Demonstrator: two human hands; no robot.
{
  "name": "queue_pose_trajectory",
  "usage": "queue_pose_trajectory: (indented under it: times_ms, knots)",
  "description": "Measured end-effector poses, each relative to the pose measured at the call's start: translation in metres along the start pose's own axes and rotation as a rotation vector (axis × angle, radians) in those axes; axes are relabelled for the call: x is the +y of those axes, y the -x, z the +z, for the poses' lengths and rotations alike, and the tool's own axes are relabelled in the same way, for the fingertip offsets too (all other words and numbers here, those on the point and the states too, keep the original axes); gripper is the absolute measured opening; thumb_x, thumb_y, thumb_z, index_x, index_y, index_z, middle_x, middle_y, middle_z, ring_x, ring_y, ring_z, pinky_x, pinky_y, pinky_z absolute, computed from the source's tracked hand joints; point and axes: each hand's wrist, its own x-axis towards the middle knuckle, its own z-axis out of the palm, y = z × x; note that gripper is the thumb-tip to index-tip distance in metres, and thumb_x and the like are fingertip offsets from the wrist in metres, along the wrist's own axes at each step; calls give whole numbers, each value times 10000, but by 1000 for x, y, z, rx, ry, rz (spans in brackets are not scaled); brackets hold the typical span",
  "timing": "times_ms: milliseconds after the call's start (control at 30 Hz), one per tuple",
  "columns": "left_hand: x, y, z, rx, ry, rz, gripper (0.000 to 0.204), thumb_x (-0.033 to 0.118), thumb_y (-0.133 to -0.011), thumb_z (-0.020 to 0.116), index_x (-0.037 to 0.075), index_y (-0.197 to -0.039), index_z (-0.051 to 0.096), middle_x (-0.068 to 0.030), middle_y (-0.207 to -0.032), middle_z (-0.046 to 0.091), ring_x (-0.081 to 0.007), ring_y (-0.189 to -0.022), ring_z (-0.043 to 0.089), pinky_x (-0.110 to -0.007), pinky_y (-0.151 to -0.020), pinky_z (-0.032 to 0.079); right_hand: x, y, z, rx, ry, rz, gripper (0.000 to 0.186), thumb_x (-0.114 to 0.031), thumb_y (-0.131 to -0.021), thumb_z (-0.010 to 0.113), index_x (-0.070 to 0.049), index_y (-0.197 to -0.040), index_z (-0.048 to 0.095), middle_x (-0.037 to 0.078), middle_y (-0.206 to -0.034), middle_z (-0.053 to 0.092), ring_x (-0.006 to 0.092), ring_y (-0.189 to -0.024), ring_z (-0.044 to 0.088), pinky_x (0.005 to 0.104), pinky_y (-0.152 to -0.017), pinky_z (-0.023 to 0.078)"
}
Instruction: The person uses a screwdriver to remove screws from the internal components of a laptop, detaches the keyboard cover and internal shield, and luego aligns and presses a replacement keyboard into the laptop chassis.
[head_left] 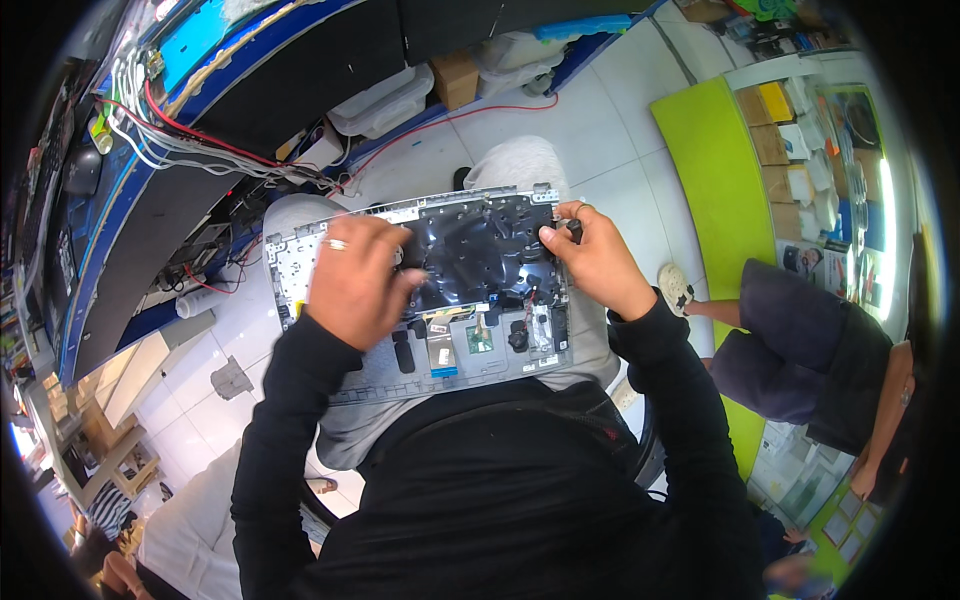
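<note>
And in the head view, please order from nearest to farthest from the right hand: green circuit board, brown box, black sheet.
1. Black sheet: directly left of the right hand, by its thumb.
2. Green circuit board: farther left, toward the body.
3. Brown box: farthest, ahead beyond the knees.

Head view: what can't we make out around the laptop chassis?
All in the head view:
Chassis underside: hidden, turned down toward the lap.
Chassis area beneath the left hand: covered by it.
Small dark piece at the right hand: partly hidden by the thumb; can't tell what it is.
Fastener holes: too small to tell whether screws are in.
Seated person at right: head cut off by the dark fisheye rim.
</note>
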Motion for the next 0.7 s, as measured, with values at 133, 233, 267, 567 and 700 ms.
queue_pose_trajectory:
  times_ms: [133, 233, 267, 567, 700]
  knots:
    - [37, -5, 24, -130, 141, 84, 629, 266, -796, 859, -10, -1302, 607, -211, -1284, 595, -420, -1219, 576, -554, -1088, 442, -1, -5, -11, -79, -57, 46, 338, -199, -1006, 701, 81, -1184, 637, 107, -868, 703, 167, -768, 655, 309, -717, 527]
    - [51, -5, 31, -246, 79, 92, 741, 337, -782, 871, 19, -1386, 581, -210, -1433, 537, -412, -1429, 459, -595, -1205, 336, -4, -6, -15, -133, -154, 126, 319, -198, -1007, 702, 69, -1166, 632, 82, -846, 689, 143, -727, 637, 299, -675, 515]
    - [52, -5, 33, -247, 77, 90, 741, 337, -782, 871, 19, -1386, 581, -210, -1433, 537, -412, -1429, 459, -595, -1205, 336, -5, -6, -15, -161, -194, 184, 315, -200, -1006, 704, 63, -1163, 629, 70, -832, 680, 132, -707, 626, 293, -655, 506]
    - [66, -12, 44, -253, 86, 113, 693, 217, -764, 845, 23, -1377, 586, -201, -1402, 556, -398, -1405, 481, -587, -1204, 342, 9, -8, -3, -65, -72, 10, 370, -225, -1003, 709, 68, -1211, 618, 106, -888, 687, 167, -807, 646, 317, -741, 525]
    - [64, -17, 46, -229, -64, 293, 591, 228, -809, 786, 11, -1332, 618, -200, -1344, 603, -399, -1323, 562, -580, -1150, 411, 9, -8, -2, -42, -34, -36, 373, -234, -999, 715, 71, -1197, 629, 119, -887, 690, 176, -807, 648, 323, -743, 526]
